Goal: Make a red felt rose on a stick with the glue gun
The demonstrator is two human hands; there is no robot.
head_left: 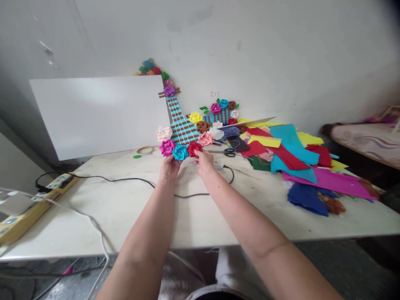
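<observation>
A triangular woven piece [182,127] of turquoise yarn over brown sticks leans upright at the back of the table, edged with felt flowers. My left hand [169,167] is closed on its lower edge, under the turquoise flower [180,152] and beside the magenta flower [166,147]. The fingers of my right hand [204,160] are closed on the same edge next to the red flower [194,148]. A pink flower [205,138] sits just above my right hand.
A white board [96,114] leans on the wall at the left. A heap of coloured felt sheets [293,156] covers the table's right part, with scissors [229,152] near it. A black cable [125,180] crosses the white table [131,221]. A power strip [31,208] lies far left.
</observation>
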